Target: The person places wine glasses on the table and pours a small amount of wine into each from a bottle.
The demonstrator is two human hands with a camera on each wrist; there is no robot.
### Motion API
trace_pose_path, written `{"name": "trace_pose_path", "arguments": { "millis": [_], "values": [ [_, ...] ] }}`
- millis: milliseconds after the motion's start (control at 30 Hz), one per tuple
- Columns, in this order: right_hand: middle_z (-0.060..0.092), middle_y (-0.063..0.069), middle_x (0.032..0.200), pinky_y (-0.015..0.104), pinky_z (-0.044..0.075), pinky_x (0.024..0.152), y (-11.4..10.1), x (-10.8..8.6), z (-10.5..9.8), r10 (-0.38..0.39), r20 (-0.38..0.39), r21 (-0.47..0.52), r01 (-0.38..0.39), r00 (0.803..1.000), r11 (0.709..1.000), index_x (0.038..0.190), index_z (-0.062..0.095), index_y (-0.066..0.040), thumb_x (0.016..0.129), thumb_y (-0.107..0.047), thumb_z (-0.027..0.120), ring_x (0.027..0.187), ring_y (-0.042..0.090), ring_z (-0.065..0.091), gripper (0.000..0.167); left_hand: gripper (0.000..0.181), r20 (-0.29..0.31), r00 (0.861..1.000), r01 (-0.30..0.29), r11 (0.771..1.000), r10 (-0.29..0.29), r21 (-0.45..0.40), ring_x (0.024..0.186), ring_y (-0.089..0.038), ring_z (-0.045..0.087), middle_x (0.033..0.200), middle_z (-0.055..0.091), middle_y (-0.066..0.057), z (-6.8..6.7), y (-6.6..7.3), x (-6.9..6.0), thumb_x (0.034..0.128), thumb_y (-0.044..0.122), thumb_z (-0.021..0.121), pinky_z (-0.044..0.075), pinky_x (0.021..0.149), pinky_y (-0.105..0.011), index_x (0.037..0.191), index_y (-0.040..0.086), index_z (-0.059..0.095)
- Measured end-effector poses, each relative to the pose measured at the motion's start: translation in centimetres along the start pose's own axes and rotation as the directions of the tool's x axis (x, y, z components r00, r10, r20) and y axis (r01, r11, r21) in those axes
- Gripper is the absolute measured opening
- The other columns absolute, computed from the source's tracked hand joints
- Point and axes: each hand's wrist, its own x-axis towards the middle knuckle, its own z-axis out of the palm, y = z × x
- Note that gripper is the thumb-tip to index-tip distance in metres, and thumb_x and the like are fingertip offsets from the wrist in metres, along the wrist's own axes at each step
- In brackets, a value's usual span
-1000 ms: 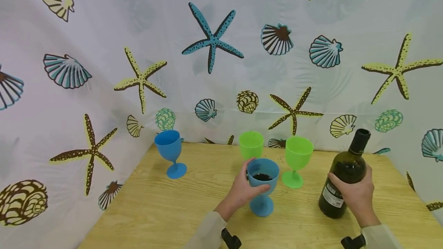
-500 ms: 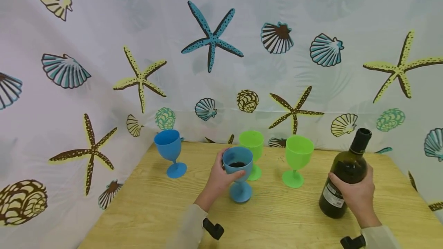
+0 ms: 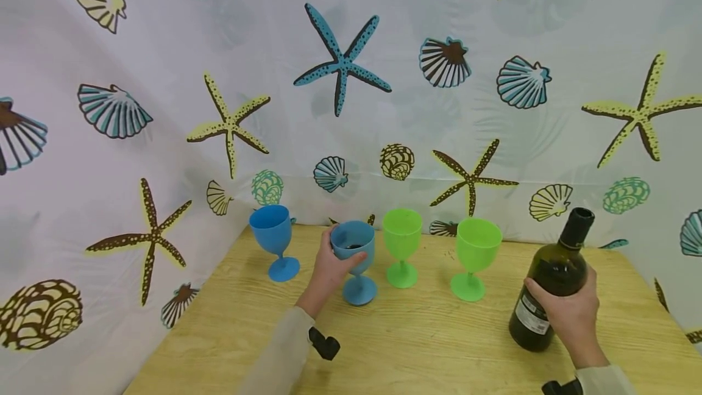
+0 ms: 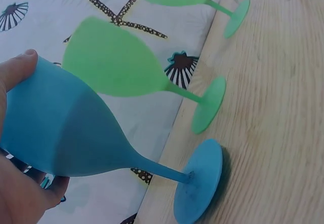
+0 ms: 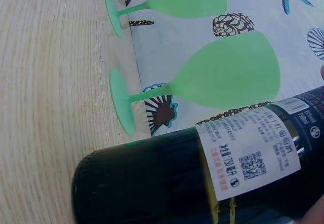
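Note:
My left hand [image 3: 330, 272] grips the bowl of a blue goblet [image 3: 362, 268], thumb across the front. Dark liquid shows inside it. In the left wrist view the foot of this goblet [image 4: 200, 183] is at the tabletop; whether it touches fully I cannot tell. My right hand [image 3: 573, 316] is wrapped round a dark wine bottle [image 3: 555, 270], uncapped at the neck, with a white back label in the right wrist view. The bottle's base appears to rest on the table. Right of the held goblet stands a green goblet [image 3: 402, 242], and a second green goblet [image 3: 477, 252] is nearer the bottle.
Another blue goblet [image 3: 272, 236] stands upright at the back left of the wooden table [image 3: 417, 346]. A white curtain [image 3: 351, 133] printed with shells and starfish hangs behind the table and along its sides.
The left hand has carried the blue goblet leftward and back, from in front of the left green goblet to its left side. The right hand and bottle have stayed in place.

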Motion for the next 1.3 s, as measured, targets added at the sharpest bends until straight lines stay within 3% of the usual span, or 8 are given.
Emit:
{"name": "trace_pose_path", "arguments": {
  "millis": [567,933,1300],
  "values": [
    [0.045,0.013,0.134,0.043,0.042,0.091,-0.2,0.1,-0.2,-0.013,-0.011,0.0,0.013,1.0,1.0,0.146,0.024,-0.014,0.075,-0.018,0.082,0.111,0.026,0.048,0.091,0.094,-0.11,0.992,0.07,0.997,-0.067,0.026,0.134,-0.037,0.029,0.147,0.027,-0.02,-1.3,-0.9,2.9,0.0813,0.033,0.076,0.032,0.106,-0.051,0.149,0.01,0.015],
    [0.045,0.016,0.134,0.049,0.041,0.093,-0.3,0.0,-0.2,-0.005,0.002,0.013,0.005,1.0,1.0,0.146,0.023,-0.011,0.074,-0.019,0.082,0.113,0.031,0.047,0.093,0.093,-0.127,0.991,0.038,0.999,-0.034,0.031,0.133,-0.038,0.029,0.147,0.027,-0.02,-1.6,-1.9,4.2,0.0823,0.033,0.075,0.031,0.107,-0.049,0.149,0.01,0.014],
    [0.044,0.019,0.133,0.053,0.04,0.094,-0.3,0.0,0.0,-0.006,0.002,0.015,0.006,1.0,1.0,0.145,0.024,-0.008,0.073,-0.02,0.082,0.114,0.035,0.046,0.094,0.093,-0.136,0.99,0.055,0.997,-0.047,0.054,0.135,-0.039,0.024,0.15,0.021,-0.019,-2.2,-2.2,5.0,0.0836,0.034,0.074,0.026,0.11,-0.05,0.15,0.014,0.012]
  ]
}}
